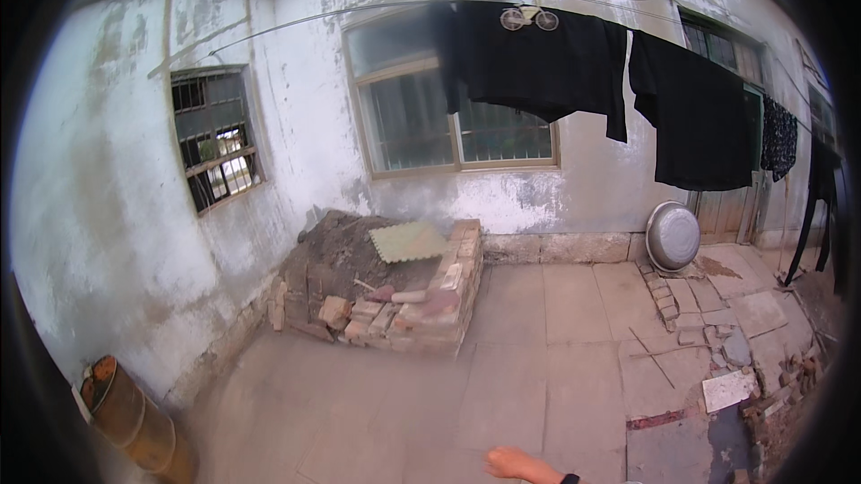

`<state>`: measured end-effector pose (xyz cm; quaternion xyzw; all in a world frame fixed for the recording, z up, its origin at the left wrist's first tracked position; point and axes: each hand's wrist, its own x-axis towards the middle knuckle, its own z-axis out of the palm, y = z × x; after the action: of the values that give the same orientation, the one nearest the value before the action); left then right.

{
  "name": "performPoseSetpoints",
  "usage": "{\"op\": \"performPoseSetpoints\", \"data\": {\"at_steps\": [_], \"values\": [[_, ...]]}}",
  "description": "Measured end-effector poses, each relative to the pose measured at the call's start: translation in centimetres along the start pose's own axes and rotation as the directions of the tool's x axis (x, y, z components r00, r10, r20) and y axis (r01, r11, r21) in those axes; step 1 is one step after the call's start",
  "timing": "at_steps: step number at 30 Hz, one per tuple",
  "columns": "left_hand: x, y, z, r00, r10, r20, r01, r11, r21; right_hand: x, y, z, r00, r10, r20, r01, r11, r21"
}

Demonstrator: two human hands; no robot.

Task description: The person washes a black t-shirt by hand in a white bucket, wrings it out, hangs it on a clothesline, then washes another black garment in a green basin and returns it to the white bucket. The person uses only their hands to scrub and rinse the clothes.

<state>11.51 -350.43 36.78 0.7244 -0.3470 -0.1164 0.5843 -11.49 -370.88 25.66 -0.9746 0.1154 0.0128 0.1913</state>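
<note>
My right hand [509, 462] reaches in at the bottom edge, over the paved ground, with a dark band at the wrist. Its fingers look curled, and nothing shows in them. My left hand is out of view. Ahead stands a low enclosure of loose bricks [464, 262] against the wall, with a heap of dark soil [343, 242] inside. A pale mat with a toothed edge [410, 240] lies on the heap. Across the front bricks rests a blurred, pale rod-like thing [409, 297] with reddish parts; I cannot tell what it is.
Black garments [699, 121] hang from a line across the yard, one with a bicycle motif [529, 17]. A metal basin [672, 236] leans near a door. A rusty drum [134, 417] stands at lower left. Rubble and loose bricks [787, 383] edge the paving at right.
</note>
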Motion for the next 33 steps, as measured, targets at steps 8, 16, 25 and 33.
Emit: {"op": "performPoseSetpoints", "data": {"at_steps": [8,16,25,33], "values": [[-17.2,-9.6,-7.4,0.951,-0.293,-0.097,0.290,0.956,-0.044,-1.2,-14.8,4.1,0.947,-0.321,-0.014,0.320,0.937,0.141],[-33.2,-17.5,-14.5,0.767,-0.590,-0.253,0.573,0.807,-0.146,0.6,-22.1,8.4,0.876,-0.464,0.128,0.445,0.882,0.155],[-60.1,-22.3,-13.3,0.119,-0.908,-0.402,0.788,0.333,-0.518,10.4,-26.9,13.3,0.769,-0.519,0.374,0.498,0.853,0.159],[-67.1,-3.0,12.6,-0.428,-0.853,-0.299,0.024,0.319,-0.947,20.1,-33.7,3.7,0.699,-0.698,0.154,0.626,0.702,0.339]]}}
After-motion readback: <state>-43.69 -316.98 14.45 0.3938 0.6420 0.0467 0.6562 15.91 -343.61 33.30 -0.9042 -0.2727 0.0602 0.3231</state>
